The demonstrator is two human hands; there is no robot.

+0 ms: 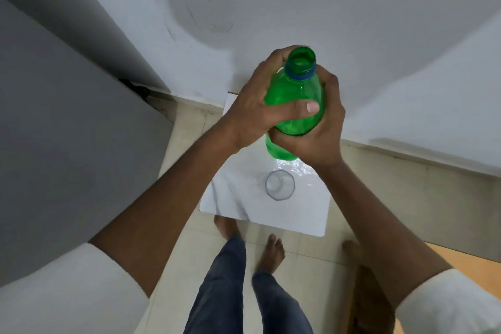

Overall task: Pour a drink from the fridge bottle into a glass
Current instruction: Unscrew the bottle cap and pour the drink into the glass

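Note:
A green plastic bottle (295, 97) with a blue neck ring is held upright above a small white table (235, 206). Its mouth is open, with no cap on it. My left hand (260, 106) wraps the bottle's upper body from the left, thumb across the front. My right hand (322, 127) grips it from the right and below. A clear faceted glass (279, 185) stands on the table, below and nearer to me than the bottle. Whether the glass holds liquid I cannot tell.
A grey fridge (67, 127) fills the left side. White walls (271, 8) meet in a corner behind the table. My bare feet and jeans stand on beige floor tiles (306, 241) in front of the table. A wooden surface (466, 263) shows at lower right.

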